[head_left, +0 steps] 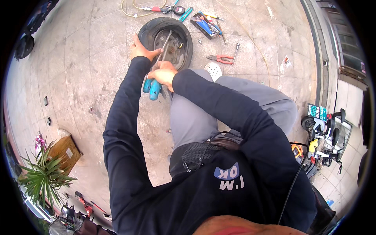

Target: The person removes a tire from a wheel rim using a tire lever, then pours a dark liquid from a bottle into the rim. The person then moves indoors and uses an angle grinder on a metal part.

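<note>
A black tire (184, 43) on a metal rim (173, 55) lies on the tiles in front of me. My left hand (141, 51) grips the tire's left side, its thumb stretched toward the long metal shafts. My right hand (163, 73) is closed around two blue-handled pry tools (154, 90) at the tire's near edge. One shaft reaches across the rim toward the far bead; exactly where its tip sits is unclear.
Beyond the tire lie a pressure gauge with hose (178, 11) and a tool tray (205, 25). Red pliers (221, 58) and a socket wrench (235, 52) lie rightward. A plant (41, 178) and wooden box (64, 154) stand left; scooters (327, 137) stand right.
</note>
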Demonstrator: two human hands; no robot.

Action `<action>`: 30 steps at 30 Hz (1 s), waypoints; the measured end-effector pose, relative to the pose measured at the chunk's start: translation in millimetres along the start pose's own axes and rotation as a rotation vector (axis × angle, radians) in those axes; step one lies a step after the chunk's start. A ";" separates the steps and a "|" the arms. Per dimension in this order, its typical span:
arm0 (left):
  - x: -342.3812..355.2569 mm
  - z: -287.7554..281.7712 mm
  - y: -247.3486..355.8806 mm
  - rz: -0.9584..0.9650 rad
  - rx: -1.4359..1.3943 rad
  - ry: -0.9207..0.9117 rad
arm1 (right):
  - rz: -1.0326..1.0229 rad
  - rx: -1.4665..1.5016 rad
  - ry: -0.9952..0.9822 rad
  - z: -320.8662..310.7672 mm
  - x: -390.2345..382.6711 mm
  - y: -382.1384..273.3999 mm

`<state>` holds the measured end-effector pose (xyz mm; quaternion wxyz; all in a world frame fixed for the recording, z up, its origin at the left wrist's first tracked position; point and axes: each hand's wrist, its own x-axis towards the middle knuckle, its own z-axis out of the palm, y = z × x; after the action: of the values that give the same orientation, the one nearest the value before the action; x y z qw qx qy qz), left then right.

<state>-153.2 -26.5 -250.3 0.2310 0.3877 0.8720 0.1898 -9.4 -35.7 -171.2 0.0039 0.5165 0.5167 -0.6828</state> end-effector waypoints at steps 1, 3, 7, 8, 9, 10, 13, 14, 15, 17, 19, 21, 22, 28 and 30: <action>-2.4 4.3 -3.4 0.044 0.002 0.063 | -0.022 0.179 -0.012 5.3 -18.6 9.2; -15.4 3.9 0.9 0.028 0.001 0.062 | -0.025 0.256 -0.131 -28.0 -69.1 -4.3; -40.9 9.2 8.9 0.042 -0.045 0.121 | -0.003 -0.093 -0.195 -130.4 -122.7 -48.2; -45.8 10.0 13.0 0.034 -0.084 0.124 | 0.013 -0.231 -0.191 -151.9 -121.8 -54.7; -47.5 11.2 15.6 0.034 -0.097 0.131 | 0.033 -0.369 -0.181 -170.1 -117.2 -61.3; -48.2 9.7 14.8 0.028 -0.095 0.144 | 0.049 -0.437 -0.190 -182.8 -104.6 -62.4; -40.3 7.0 10.1 0.068 -0.138 0.113 | 0.034 -0.539 -0.192 -186.0 -79.4 -44.5; -36.6 7.7 6.9 0.089 -0.136 0.111 | -0.033 -0.507 -0.184 -176.9 -72.7 -37.5; -35.1 7.8 3.2 0.100 -0.126 0.110 | -0.100 -0.473 -0.188 -163.6 -62.9 -30.6; -36.3 8.9 7.4 0.122 -0.135 0.104 | -0.199 -0.390 -0.264 -142.1 -37.3 -25.4; -30.5 21.4 5.2 0.186 -0.148 0.150 | -0.104 -0.557 -0.309 -126.7 0.0 -18.3; -13.6 20.8 -12.6 0.304 -0.391 0.195 | -0.077 -0.413 -0.407 -107.6 16.0 -19.4; -10.5 15.8 -15.1 0.250 -0.449 0.052 | -0.102 -0.526 -0.448 -99.8 20.0 -24.2; -36.2 25.2 -21.6 0.182 -0.497 0.008 | -0.043 -0.729 -0.473 -99.5 17.5 -32.9; -54.2 26.8 -15.7 0.122 -0.466 0.051 | -0.166 -0.965 -0.363 -130.2 -7.8 -51.8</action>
<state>-115.6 -73.6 -266.5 0.2802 0.3709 0.7853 0.4090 57.6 76.7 -120.5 0.2768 0.2865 0.8028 -0.4436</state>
